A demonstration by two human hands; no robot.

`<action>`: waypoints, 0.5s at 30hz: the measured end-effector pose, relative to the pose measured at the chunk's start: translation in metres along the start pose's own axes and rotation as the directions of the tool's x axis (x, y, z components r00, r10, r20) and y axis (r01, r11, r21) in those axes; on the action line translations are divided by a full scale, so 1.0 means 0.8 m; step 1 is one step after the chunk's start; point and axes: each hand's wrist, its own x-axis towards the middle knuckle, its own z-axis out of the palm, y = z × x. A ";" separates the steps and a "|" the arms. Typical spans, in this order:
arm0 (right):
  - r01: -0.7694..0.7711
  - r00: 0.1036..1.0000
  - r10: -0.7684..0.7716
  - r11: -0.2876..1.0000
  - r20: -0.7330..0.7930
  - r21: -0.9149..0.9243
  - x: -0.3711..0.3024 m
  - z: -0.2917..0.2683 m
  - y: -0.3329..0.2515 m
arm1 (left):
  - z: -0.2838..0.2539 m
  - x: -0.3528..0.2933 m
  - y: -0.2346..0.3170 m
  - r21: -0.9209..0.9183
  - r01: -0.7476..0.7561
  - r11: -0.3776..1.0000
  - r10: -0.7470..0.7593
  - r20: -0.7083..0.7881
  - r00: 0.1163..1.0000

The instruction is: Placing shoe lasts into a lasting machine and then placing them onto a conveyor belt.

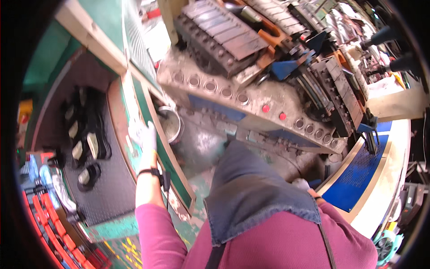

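My left hand [144, 135], in a whitish glove, is at the green table edge [123, 117] beside the dark ribbed mat. Its fingers look stretched out, though blurred, and I see nothing held in them. A dark band with a small box is on that wrist. Several black shoe-sole-like pieces [96, 145] with pale inserts lie on the mat [117, 193], left of this hand. My right hand [301, 184], also in a pale glove, shows only partly past the blue apron [260, 188], low beside the machine; its fingers are hidden.
A machine bench [255, 105] with round buttons and red knobs spans the front, bearing heavy metal moulds [224, 36]. A bucket [172, 125] stands beyond my left hand. At right is a pale panel with a blue sheet [354, 186]; orange-red racks [53, 224] stand lower left.
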 end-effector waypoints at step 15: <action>-0.512 0.815 0.535 0.487 0.221 0.708 -0.035 -0.039 -0.075 | 0.010 -0.011 -0.015 -0.070 -0.006 0.998 0.012 0.083 0.996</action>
